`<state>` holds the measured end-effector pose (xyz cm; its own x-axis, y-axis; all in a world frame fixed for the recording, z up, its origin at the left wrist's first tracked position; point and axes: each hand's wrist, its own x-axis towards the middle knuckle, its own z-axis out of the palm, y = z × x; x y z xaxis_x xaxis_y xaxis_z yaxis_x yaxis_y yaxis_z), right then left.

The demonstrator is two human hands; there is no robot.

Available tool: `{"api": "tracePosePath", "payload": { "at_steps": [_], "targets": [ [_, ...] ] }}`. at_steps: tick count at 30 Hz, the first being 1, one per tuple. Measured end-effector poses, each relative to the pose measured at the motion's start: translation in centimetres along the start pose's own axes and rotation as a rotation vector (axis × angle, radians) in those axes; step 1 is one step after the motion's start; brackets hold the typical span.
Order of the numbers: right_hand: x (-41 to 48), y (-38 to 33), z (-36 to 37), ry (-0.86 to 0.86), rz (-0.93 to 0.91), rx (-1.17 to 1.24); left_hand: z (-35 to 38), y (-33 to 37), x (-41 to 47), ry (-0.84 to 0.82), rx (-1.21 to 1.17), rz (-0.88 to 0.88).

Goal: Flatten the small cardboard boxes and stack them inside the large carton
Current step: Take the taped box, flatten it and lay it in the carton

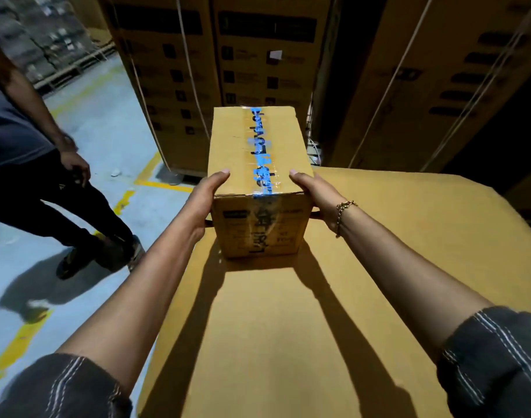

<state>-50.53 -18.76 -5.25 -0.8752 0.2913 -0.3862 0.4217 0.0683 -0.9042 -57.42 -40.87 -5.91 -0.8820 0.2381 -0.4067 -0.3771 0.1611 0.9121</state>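
Note:
A small brown cardboard box, taped shut along its top with clear tape printed in blue, stands upright on the flat top of a large carton. My left hand grips the box's left side near its front top corner, thumb on the top. My right hand, with a gold bracelet on the wrist, grips the right side the same way. Both arms reach straight forward. The box is whole and not flattened.
Tall stacks of strapped brown cartons rise right behind the box, and more at the right. To the left, a person in dark clothes walks over the grey floor with yellow lines.

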Motion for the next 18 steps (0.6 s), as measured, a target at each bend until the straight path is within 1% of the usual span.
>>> {"api": "tracePosePath", "payload": {
  "at_steps": [4, 7, 10, 14, 15, 18],
  "targets": [
    [-4.6, 2.8, -6.3, 0.044, 0.032, -0.007, 5.6, -1.7, -3.7, -0.051, 0.019, 0.003],
    [-9.4, 5.8, -11.7, 0.109, 0.038, 0.025, 11.2, -3.0, -8.1, -0.094, 0.000, 0.058],
    [-14.4, 9.1, -16.8, 0.117, -0.019, 0.095, 16.7, -4.3, -13.2, -0.156, 0.002, 0.114],
    [-20.3, 14.1, -22.5, 0.133, -0.174, 0.184, 21.6, -7.3, -18.2, -0.226, -0.033, 0.252],
    [-21.5, 15.4, -23.7, 0.133, -0.203, 0.182, 22.3, -8.2, -19.1, -0.234, -0.020, 0.277],
    [-24.2, 18.4, -26.1, 0.131, -0.249, 0.072, 23.5, -10.7, -21.3, -0.260, 0.090, 0.343]
  ]
}}
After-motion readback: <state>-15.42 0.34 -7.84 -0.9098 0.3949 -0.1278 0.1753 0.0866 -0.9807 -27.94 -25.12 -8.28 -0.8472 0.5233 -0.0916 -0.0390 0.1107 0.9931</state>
